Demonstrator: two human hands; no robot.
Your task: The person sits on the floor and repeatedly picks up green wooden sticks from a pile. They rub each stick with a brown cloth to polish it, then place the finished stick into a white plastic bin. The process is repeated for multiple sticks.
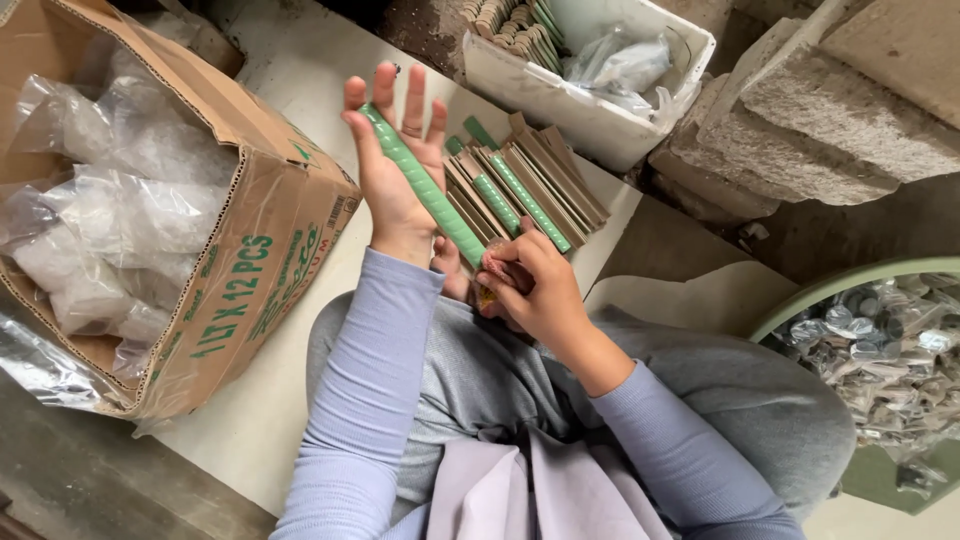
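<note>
A seated person's left hand is raised palm-up, fingers spread, with a long green ridged stick lying across it, while the right hand pinches the stick's lower end above a row of brown-sleeved sticks beside a cardboard box.

Small packing workshop, cardboard carton of plastic bags, foam box, stone blocks
</note>
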